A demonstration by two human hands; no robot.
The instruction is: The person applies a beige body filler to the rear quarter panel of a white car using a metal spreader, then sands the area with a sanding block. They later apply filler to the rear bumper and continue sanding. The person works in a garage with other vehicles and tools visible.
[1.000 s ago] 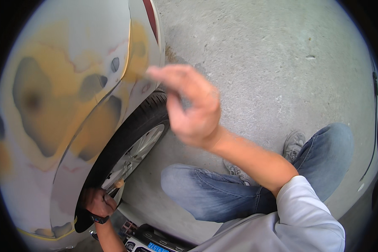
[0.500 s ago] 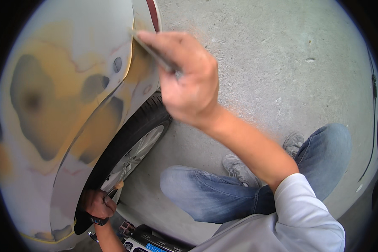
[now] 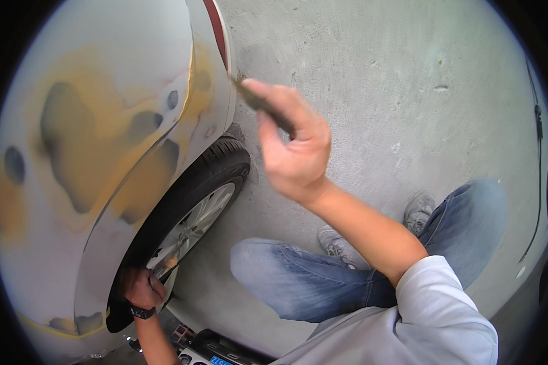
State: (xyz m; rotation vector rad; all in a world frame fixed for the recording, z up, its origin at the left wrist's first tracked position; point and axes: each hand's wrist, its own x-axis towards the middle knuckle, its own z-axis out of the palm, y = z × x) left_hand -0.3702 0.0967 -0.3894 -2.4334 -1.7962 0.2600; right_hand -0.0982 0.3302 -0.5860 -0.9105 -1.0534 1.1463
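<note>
My right hand (image 3: 298,143) is raised over the floor, to the right of the car's rear edge, away from the bodywork. Thumb and fingers pinch a thin, flat, dark grey-brown piece (image 3: 266,108); it looks like folded sandpaper but is blurred. My left hand (image 3: 145,288) is closed at the lower end of the wheel arch, beside the tyre (image 3: 228,159). A thin dark shaft with an orange-brown part (image 3: 171,260) shows near its fingers; its grip is partly hidden. The car panel (image 3: 115,36) has yellowish sanded areas and several grey patches.
My bent knees (image 3: 280,277) and grey shoes (image 3: 341,246) are on the concrete floor (image 3: 371,73). Below the wheel stands a black and white object (image 3: 219,348) with a blue display, close to my left forearm. A dark cable (image 3: 540,176) runs along the far right.
My right hand has come away from the panel's edge, moving right and a little down, with the dark flat piece still in it. My left hand stays by the wheel arch.
</note>
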